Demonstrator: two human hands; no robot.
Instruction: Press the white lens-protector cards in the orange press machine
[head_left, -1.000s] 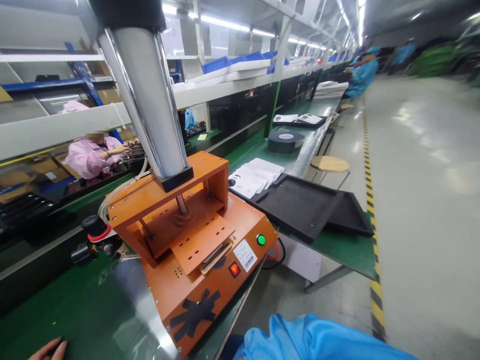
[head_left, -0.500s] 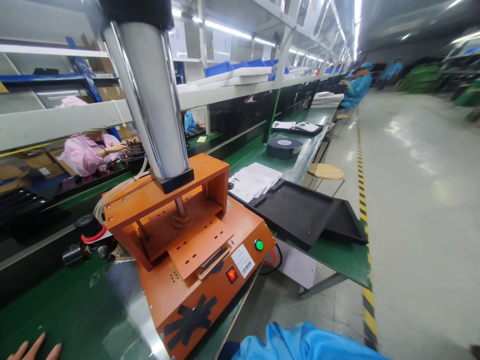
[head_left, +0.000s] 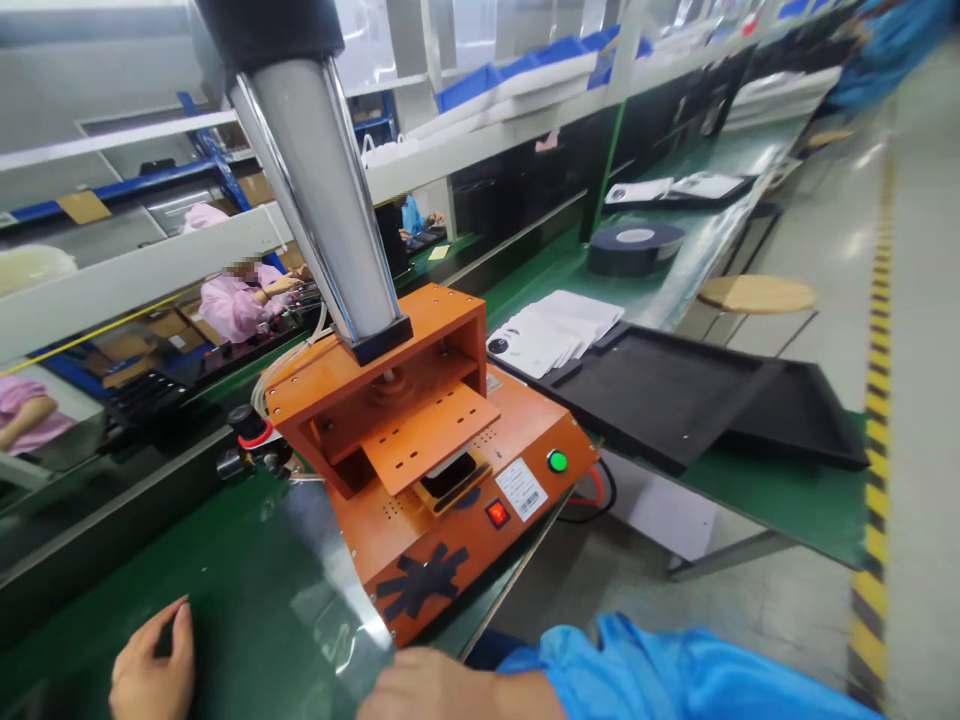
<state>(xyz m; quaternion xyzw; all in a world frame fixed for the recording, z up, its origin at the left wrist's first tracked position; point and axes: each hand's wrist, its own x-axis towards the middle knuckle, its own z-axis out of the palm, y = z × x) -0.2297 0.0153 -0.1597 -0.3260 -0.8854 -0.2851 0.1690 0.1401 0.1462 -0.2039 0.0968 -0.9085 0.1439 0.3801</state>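
Note:
An orange bench press (head_left: 465, 500) with a tall silver cylinder (head_left: 322, 190) stands on the green bench. Its press plate (head_left: 431, 435) is raised above a small fixture (head_left: 450, 480) holding a dark rectangular piece. My left hand (head_left: 154, 665) is over the bench at the lower left, thumb and forefinger tips brought together; anything between them is too small to make out. At the bottom edge, in front of the press, is my right hand (head_left: 427, 685), its fingers cut off by the frame. Clear, shiny sheeting (head_left: 315, 570) lies between the hands and the press.
Fanned white cards (head_left: 555, 325) lie beside black trays (head_left: 660, 385) right of the press. Farther back is a dark tape roll (head_left: 636, 248). A round stool (head_left: 757, 294) stands by the aisle. Co-workers in pink (head_left: 236, 300) sit across the bench.
The press plate has risen, widening the gap above the fixture. My left hand has come further into view and its spread fingers have closed. My right hand has entered at the bottom. The view has shifted left.

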